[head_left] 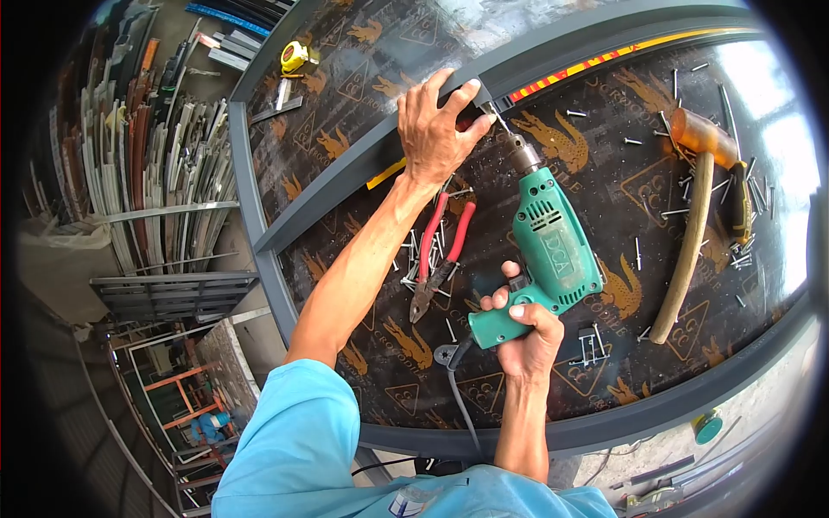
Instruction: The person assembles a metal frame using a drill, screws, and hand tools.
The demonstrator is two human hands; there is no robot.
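Note:
My right hand [528,337] grips the handle of a green electric drill [557,246], its cord trailing down toward me. The drill's chuck points up and left, and its bit tip is right at a short grey metal profile piece [471,86]. My left hand [432,125] is closed over that piece against a grey frame bar [332,175], thumb close beside the bit. Below my left hand lie red-handled pliers [461,231] among loose screws.
A mallet [686,250] and a yellow-black screwdriver [741,207] lie at the right with scattered screws [591,344]. A yellow tape measure [294,57] sits at the upper left. Grey frame rails [250,173] border the dark printed board. Metal profiles [155,164] stand stacked at left.

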